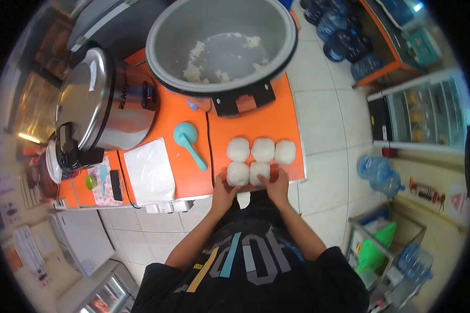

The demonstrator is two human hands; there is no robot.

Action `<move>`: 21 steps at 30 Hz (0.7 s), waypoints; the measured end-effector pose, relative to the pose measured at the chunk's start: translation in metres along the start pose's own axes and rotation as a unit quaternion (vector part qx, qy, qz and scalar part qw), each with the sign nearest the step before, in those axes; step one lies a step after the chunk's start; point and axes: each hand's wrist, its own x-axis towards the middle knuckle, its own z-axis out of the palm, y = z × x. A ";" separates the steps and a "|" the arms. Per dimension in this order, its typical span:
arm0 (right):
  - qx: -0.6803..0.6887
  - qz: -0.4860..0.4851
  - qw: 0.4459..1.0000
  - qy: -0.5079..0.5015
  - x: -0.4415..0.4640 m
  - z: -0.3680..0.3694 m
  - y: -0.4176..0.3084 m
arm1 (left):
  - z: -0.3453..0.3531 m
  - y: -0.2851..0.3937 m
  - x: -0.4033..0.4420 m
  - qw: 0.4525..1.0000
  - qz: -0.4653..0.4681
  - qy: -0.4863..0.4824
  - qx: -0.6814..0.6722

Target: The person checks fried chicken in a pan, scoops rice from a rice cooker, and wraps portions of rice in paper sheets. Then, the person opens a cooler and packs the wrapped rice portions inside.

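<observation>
Several white, rounded rice portions (pixel 263 149) sit in two rows near the front right of the orange table. My left hand (pixel 225 192) holds the front-left rice portion (pixel 238 173), thumb at its near edge and fingers along its left side. On the front-right rice portion (pixel 259 171), my right hand (pixel 276 189) has its thumb at the near edge and its fingers at the right side. Both portions rest on the table. A turquoise rice paddle (pixel 195 153) lies on a round turquoise piece to the left.
Behind the portions stands an open cooker pot (pixel 222 49) with rice scraps inside. A lidded steel cooker (pixel 115 101) is at the left, near a white sheet (pixel 150 169) and a phone (pixel 116 185). A dark cord (pixel 210 136) crosses the orange table (pixel 190 183).
</observation>
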 end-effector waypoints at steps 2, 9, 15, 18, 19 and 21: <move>0.097 0.037 0.993 -0.064 0.005 -0.014 -0.011 | -0.001 0.009 -0.002 1.000 -0.010 0.022 0.016; -0.101 -0.002 0.943 -0.317 0.084 -0.132 -0.094 | -0.025 0.045 -0.028 0.995 -0.096 -0.002 0.037; -0.150 -0.100 0.846 -0.502 0.093 -0.109 -0.111 | -0.045 0.041 -0.055 0.977 -0.140 0.156 0.038; -0.017 -0.263 0.904 -0.338 0.055 -0.010 -0.130 | -0.051 0.032 -0.070 0.959 -0.188 0.210 0.012; 0.019 -0.321 0.894 -0.310 0.060 0.020 -0.156 | -0.051 0.030 -0.074 0.955 -0.194 0.225 -0.022; -0.113 -0.395 0.883 -0.227 0.066 0.094 -0.177 | -0.055 0.034 -0.077 0.955 -0.195 0.221 -0.024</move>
